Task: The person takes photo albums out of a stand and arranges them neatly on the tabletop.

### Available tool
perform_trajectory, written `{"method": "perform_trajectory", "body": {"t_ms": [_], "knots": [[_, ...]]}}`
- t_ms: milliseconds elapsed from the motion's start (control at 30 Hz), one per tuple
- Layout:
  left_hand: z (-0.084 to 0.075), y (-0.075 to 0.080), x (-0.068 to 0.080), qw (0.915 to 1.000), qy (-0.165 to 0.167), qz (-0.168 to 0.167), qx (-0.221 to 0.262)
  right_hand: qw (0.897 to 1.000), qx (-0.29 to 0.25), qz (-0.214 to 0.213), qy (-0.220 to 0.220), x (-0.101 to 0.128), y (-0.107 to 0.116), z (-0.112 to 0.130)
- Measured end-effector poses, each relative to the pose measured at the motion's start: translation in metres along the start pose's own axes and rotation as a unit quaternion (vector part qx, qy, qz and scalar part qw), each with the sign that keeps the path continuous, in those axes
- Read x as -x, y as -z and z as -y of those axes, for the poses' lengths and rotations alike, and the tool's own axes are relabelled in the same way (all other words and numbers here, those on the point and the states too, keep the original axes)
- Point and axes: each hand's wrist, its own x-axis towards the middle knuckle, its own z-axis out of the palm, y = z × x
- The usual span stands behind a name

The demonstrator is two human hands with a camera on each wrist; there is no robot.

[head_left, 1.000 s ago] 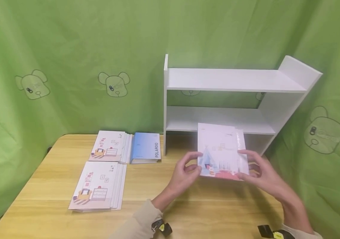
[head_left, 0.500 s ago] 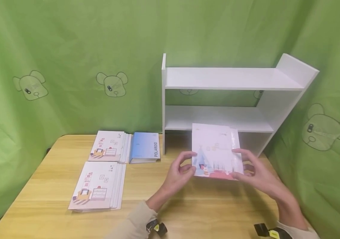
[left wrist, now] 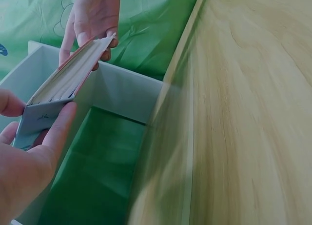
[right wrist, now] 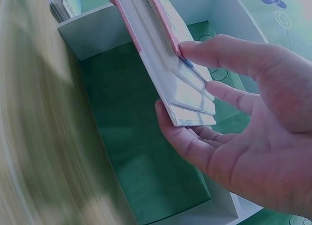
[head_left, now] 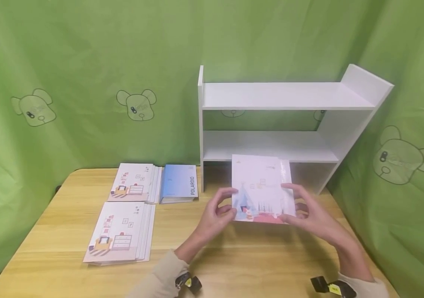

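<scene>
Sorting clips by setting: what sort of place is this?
Likely a staged desk set-up: a wooden table with a white shelf unit, green bear-print cloth draped behind, and both hands holding a booklet stack.

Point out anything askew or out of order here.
The booklets held by the left hand and right hand are fanned, edges stepped rather than flush. The stacks on the table also splay slightly.

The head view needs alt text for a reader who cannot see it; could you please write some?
Two hands, left hand and right hand, hold a small stack of illustrated booklets above a wooden table, before a white two-tier shelf. More booklet stacks and a blue Polaroid book lie left.
</scene>
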Motion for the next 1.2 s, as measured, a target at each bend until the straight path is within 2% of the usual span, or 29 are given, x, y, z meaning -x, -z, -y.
{"method": "perform_trajectory", "body": {"t_ms": [600, 700, 933, 1200], "knots": [[0.007, 0.020, 0.014, 0.9989, 0.042, 0.000, 0.024, 1.000, -0.010, 0.020, -0.005, -0.010, -0.017, -0.004], [0.007, 0.023, 0.015, 0.9990, 0.040, 0.001, 0.018, 1.000, -0.011, 0.021, -0.004, -0.011, -0.020, -0.004], [0.006, 0.029, 0.019, 0.9998, 0.012, 0.002, -0.013, 0.999, -0.042, 0.033, -0.010, -0.015, -0.028, -0.002], [0.005, 0.037, 0.025, 0.9998, 0.016, 0.002, -0.011, 0.998, -0.047, 0.037, -0.013, -0.016, -0.036, 0.000]]}}
